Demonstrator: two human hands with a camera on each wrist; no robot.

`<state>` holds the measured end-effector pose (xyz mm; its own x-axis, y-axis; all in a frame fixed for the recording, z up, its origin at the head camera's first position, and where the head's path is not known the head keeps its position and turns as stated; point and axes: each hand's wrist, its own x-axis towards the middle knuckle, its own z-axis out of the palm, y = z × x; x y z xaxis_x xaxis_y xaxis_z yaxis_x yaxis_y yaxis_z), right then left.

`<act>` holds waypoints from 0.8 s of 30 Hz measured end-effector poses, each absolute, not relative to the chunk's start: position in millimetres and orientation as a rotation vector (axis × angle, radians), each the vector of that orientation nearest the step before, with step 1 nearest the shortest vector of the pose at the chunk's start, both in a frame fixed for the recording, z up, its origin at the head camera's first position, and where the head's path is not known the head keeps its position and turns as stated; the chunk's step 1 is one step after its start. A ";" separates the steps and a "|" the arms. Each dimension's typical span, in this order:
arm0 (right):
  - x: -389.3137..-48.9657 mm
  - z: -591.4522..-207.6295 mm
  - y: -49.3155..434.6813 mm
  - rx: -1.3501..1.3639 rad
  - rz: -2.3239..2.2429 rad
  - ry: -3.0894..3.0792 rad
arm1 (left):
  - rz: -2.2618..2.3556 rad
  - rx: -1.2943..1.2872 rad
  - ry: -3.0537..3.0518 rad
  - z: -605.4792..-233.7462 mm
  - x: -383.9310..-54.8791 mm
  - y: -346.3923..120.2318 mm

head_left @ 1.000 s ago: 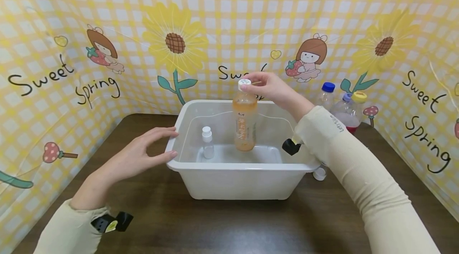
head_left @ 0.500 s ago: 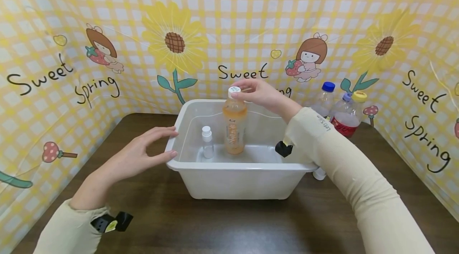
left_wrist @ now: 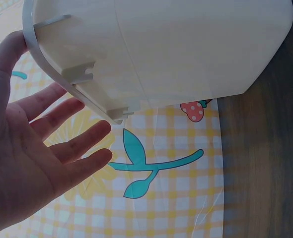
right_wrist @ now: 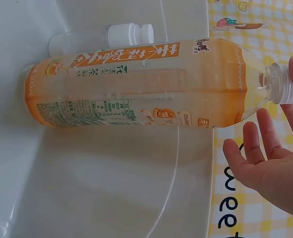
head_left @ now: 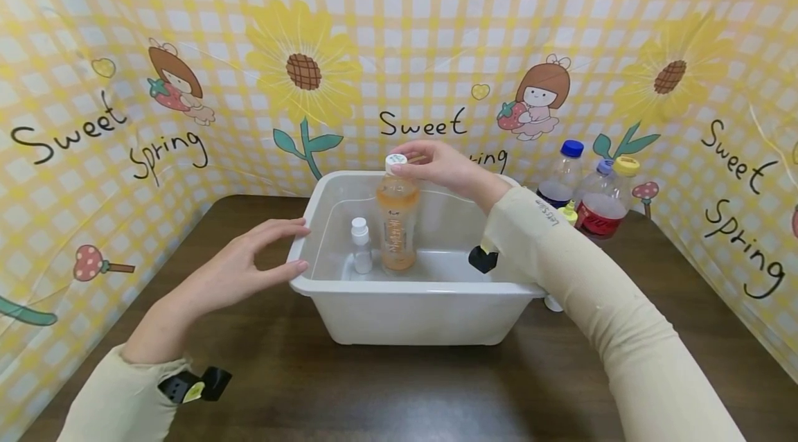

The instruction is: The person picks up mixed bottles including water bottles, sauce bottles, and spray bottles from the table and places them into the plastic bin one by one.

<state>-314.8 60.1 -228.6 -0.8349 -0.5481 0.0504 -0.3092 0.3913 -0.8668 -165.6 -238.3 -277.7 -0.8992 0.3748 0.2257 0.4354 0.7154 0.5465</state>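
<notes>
My right hand [head_left: 436, 166] pinches the white cap of a drink bottle with an orange label [head_left: 397, 220], upright inside the white plastic tub [head_left: 411, 317]. In the right wrist view the bottle [right_wrist: 136, 84] spans the picture, with thumb and a finger at its cap and the other fingers loosely spread. Close to its left stands a small clear bottle with a white cap [head_left: 361, 248], also in the tub. My left hand [head_left: 240, 269] touches the tub's left rim with thumb and fingertips; in the left wrist view its fingers [left_wrist: 82, 144] are spread, relaxed.
Right of the tub stand a blue-capped bottle [head_left: 564, 172], a red-labelled bottle [head_left: 598, 217] and a yellow-capped bottle [head_left: 625, 168]. A small yellow-topped bottle [head_left: 569, 212] is partly behind my sleeve. A white cap-like piece [head_left: 553, 303] lies by the tub's front right corner. Checked cloth surrounds the brown table [head_left: 262, 386].
My right hand has carried the orange-labelled bottle left and slightly down inside the tub, closer to the small bottle. The left hand has stayed at the rim.
</notes>
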 end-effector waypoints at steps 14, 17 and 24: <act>-316.4 -235.9 56.8 -0.743 -1.385 2.378 | -0.934 -0.661 -2.827 -277.7 -165.2 -237.6; -316.4 -236.5 56.6 -0.738 -1.371 2.387 | -0.932 -0.658 -2.830 -277.9 -165.4 -238.2; -315.7 -235.1 56.4 -0.708 -1.346 2.396 | -0.935 -0.655 -2.827 -277.1 -164.2 -237.0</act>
<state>-315.7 56.4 -235.1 -0.8328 -0.5532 -0.0208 -0.2700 0.4387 -0.8571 -164.2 -237.0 -277.1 -0.9035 0.3691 0.2177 0.4261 0.7201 0.5476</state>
